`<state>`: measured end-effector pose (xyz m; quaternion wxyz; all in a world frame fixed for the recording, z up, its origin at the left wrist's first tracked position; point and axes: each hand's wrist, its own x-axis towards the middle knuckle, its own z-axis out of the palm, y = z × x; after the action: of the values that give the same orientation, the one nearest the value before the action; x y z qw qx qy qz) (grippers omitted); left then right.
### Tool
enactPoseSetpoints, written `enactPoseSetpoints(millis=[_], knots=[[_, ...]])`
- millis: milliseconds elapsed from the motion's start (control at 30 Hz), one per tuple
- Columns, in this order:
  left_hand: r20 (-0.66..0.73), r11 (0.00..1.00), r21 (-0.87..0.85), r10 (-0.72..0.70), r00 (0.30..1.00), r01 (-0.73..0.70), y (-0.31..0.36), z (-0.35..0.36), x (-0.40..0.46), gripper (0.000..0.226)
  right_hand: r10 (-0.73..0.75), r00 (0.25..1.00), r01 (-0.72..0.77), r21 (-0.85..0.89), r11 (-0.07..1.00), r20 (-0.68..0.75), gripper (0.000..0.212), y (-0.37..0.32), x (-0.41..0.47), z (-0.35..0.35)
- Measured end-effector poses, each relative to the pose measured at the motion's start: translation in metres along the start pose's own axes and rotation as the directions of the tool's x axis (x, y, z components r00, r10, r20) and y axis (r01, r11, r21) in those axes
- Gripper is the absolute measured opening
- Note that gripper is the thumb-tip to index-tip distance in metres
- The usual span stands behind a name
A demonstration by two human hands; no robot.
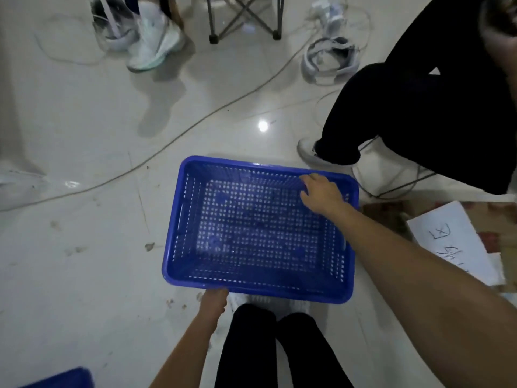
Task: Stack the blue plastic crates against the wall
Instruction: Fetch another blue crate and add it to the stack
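Note:
A blue perforated plastic crate (251,233) is held level over the white tiled floor, just in front of my legs. My right hand (321,194) reaches across it and grips the far right corner of its rim. My left hand (214,301) holds the near rim from underneath at the near left, with its fingers hidden beneath the edge. The corner of a second blue crate (64,379) shows at the bottom left of the view. No wall is visible.
A seated person in black trousers (419,113) is close on the right. A cable (173,141) crosses the floor. Shoes (154,43), a folding chair's legs (246,18) and white headsets (330,57) lie beyond. Cardboard with a white sheet (453,242) is at the right.

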<state>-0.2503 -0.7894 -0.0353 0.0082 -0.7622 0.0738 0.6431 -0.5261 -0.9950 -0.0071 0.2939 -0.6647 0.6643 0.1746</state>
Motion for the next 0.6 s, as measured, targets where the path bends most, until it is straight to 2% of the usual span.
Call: enactPoseSetpoints(millis=[100, 200, 333, 400, 500, 600], knots=[[-0.067, 0.958, -0.258, -0.148, 0.987, 0.126, -0.02, 0.007, 0.05, 0.019, -0.001, 1.0, 0.001, -0.023, 1.0, 0.0, 0.058, 0.008, 0.052, 0.031], [-0.071, 0.886, -0.427, -0.229, 0.971, 0.178, -0.042, 0.02, 0.089, 0.007, -0.002, 0.999, 0.001, -0.027, 1.0, -0.034, 0.06, 0.018, 0.094, 0.056], [0.0, 0.787, -0.593, -0.212, 0.977, 0.171, -0.053, 0.034, 0.12, 0.011, -0.028, 1.0, 0.027, -0.089, 0.996, -0.005, 0.064, 0.026, 0.135, 0.076], [0.004, 0.755, -0.636, -0.204, 0.979, 0.16, -0.048, 0.035, 0.125, 0.014, -0.029, 0.999, 0.034, -0.107, 0.994, 0.046, 0.064, 0.026, 0.148, 0.081], [0.025, 0.733, -0.662, -0.185, 0.982, 0.155, -0.047, 0.036, 0.126, 0.019, -0.019, 0.999, 0.022, -0.057, 0.998, 0.045, 0.057, 0.022, 0.158, 0.08], [0.002, 0.787, -0.609, -0.126, 0.992, 0.101, -0.054, 0.03, 0.117, 0.028, -0.033, 0.999, 0.032, 0.047, 0.998, 0.029, 0.049, 0.016, 0.153, 0.067]])
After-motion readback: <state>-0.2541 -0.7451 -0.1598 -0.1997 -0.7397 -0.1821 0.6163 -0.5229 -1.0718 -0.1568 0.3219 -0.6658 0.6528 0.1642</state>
